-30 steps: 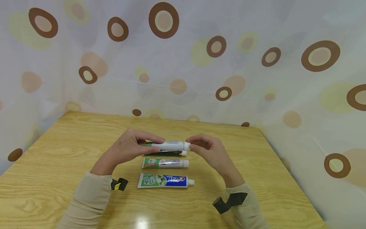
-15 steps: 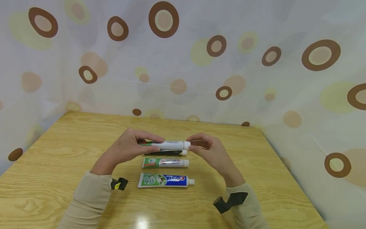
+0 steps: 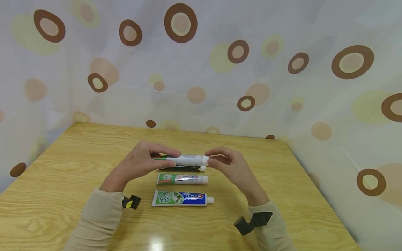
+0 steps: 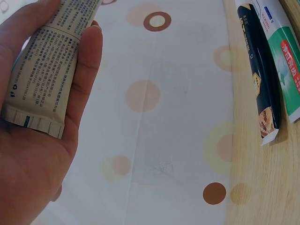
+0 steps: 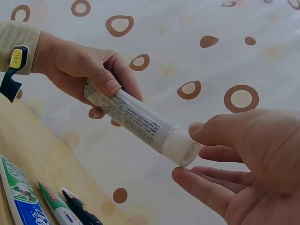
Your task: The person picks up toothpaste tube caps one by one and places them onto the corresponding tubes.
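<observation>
A white and green toothpaste tube (image 3: pixel 188 160) is held level above the table, its cap pointing right. My left hand (image 3: pixel 141 162) grips its flat end between thumb and fingers; in the left wrist view the printed back of the tube (image 4: pixel 47 70) lies against the palm. With thumb and fingertips my right hand (image 3: pixel 230 167) pinches the white cap (image 5: pixel 180 147), which sits on the tube. Below the held tube, a black toothpaste tube (image 3: pixel 182 168) is partly hidden. Nearer lie a green and white toothpaste tube (image 3: pixel 182 179) and a green and blue Crest tube (image 3: pixel 180 198).
The three lying tubes form a row on the wooden table (image 3: pixel 298 209), caps to the right. A pale cloth with brown circles (image 3: pixel 201 69) rises behind the table and along both sides. Each wrist wears a dark camera strap (image 3: pixel 254 221).
</observation>
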Tool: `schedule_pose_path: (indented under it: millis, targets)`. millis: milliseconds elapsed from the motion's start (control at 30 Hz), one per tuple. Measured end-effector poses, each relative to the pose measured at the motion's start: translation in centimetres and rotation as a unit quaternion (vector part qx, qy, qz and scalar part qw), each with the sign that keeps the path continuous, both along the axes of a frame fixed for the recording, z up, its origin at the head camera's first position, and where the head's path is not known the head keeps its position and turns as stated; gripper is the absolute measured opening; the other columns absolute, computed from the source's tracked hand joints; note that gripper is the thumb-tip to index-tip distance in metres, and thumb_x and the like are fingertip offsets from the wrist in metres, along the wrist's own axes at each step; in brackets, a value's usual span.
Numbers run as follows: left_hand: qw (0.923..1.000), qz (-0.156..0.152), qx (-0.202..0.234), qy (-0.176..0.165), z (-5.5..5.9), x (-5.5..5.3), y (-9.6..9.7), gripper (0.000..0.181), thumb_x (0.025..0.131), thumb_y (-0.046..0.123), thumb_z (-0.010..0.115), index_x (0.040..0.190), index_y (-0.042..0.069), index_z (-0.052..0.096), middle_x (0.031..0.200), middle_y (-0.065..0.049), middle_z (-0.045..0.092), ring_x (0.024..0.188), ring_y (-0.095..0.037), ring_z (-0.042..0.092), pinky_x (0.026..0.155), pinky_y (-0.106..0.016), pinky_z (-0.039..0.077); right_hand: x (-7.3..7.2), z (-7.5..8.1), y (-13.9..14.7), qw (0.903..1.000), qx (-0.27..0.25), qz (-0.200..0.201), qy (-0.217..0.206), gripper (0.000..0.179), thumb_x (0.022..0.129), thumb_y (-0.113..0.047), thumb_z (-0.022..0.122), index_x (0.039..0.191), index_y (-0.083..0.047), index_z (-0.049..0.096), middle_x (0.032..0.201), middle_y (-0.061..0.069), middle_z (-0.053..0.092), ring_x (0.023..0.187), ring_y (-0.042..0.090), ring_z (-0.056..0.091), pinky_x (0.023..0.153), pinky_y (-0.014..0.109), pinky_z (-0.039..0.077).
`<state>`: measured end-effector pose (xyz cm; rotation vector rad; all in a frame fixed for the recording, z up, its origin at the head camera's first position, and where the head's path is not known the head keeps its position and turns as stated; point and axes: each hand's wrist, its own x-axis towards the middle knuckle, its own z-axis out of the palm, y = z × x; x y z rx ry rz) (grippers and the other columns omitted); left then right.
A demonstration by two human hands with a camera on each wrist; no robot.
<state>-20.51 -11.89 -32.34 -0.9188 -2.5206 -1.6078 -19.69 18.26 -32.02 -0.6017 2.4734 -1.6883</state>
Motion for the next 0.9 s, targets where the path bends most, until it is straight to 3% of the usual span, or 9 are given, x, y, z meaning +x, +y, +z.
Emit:
schedule_pose_path:
  millis: [167, 433, 900]
  targets:
    - [1.0, 0.003, 0.0, -0.001, 0.0, 0.02, 0.05, 0.023, 0.085, 0.026, 0.079, 0.108, 0.027, 0.078, 0.108, 0.003, 0.076, 0.063, -0.015, 0.061, 0.057, -0.026, 0.053, 0.02, -0.04, 0.01, 1.0, -0.001, 0.006, 0.004, 0.032, 0.094, -0.02, 0.07, 0.125, -0.011, 0.064, 0.13, 0.008, 0.063, 0.115, 0.025, 0.067, 0.097, 0.04, 0.054]
    - [1.0, -0.001, 0.001, 0.003, 0.01, 0.1, 0.08, 0.023, 0.084, 0.025, 0.08, 0.108, 0.026, 0.078, 0.109, 0.003, 0.076, 0.061, -0.014, 0.061, 0.056, -0.026, 0.052, -0.18, -0.43, -0.01, 0.9989, -0.035, 0.032, -0.002, 0.025, 0.099, -0.018, 0.063, 0.12, -0.006, 0.063, 0.124, 0.013, 0.061, 0.104, 0.025, 0.071, 0.095, 0.036, 0.054]
    - [0.9999, 0.006, -0.001, 0.01, -0.1, -0.01, -0.11, 0.023, 0.085, 0.024, 0.08, 0.108, 0.026, 0.078, 0.108, 0.003, 0.076, 0.068, -0.012, 0.064, 0.06, -0.027, 0.054, -0.28, -0.34, -0.32, 0.9998, -0.018, 0.008, -0.004, 0.024, 0.096, -0.022, 0.066, 0.116, -0.008, 0.067, 0.121, 0.011, 0.064, 0.105, 0.023, 0.07, 0.094, 0.036, 0.055]
